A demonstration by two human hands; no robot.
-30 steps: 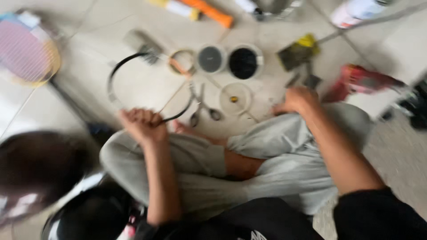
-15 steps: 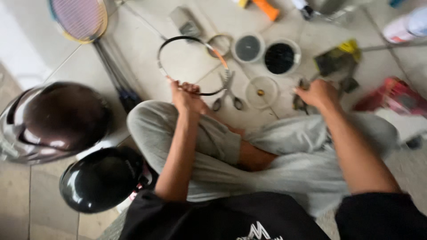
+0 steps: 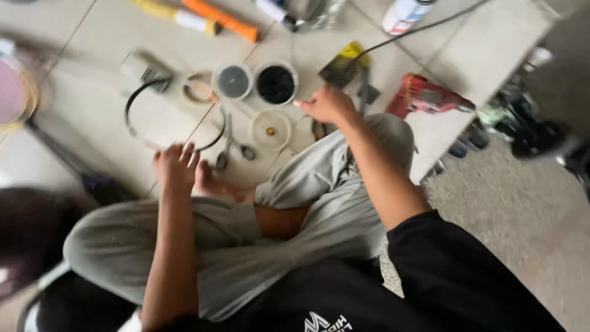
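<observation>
Head view: left hand grips thin black hoop (blurred).

- We get soft, even daylight, moderately bright; no clear source direction.
- Shadows are faint and diffuse on the pale tiled floor; no hard edges.
- No real glare; the tiles look slightly washed out top left.
- Motion blur smears the whole frame, worst at the left edge and top corners.
- The right hand and left hand are soft, fingers barely resolved.
- The dark round shape lower left is a featureless blur.
- Colours look a bit muted.
</observation>
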